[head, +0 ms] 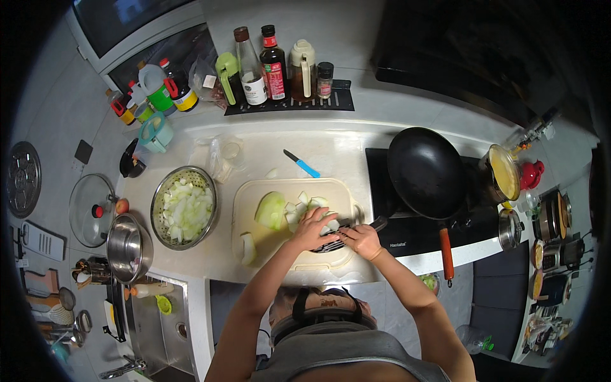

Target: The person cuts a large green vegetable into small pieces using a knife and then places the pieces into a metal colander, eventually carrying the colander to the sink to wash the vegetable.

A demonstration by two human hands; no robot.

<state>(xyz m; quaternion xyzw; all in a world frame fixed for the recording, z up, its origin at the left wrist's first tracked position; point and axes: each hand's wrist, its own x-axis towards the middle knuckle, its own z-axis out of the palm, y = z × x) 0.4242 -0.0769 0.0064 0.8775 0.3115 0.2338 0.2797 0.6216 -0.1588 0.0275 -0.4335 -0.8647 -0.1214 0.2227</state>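
My left hand point(312, 228) lies with spread fingers over pale green-white melon or gourd pieces point(300, 208) on a cream cutting board point(243, 191). The fingers of my right hand point(365, 241) are closed around a broad kitchen knife point(329, 244); its dark handle end point(380, 223) sticks out at the upper right, and my hands hide part of the blade. To the left on the board are a larger pale green chunk point(270, 210) and a curved slice point(248, 249). A steel colander point(214, 210) holds many cut pieces point(187, 210) left of the board.
A blue-handled small knife point(307, 168) lies behind the board. The black wok point(426, 172) sits on the cooktop point(386, 229) at right. At left are a steel bowl point(128, 248), an apple point(122, 206) and the sink point(155, 329). Bottles point(273, 71) line a back rack.
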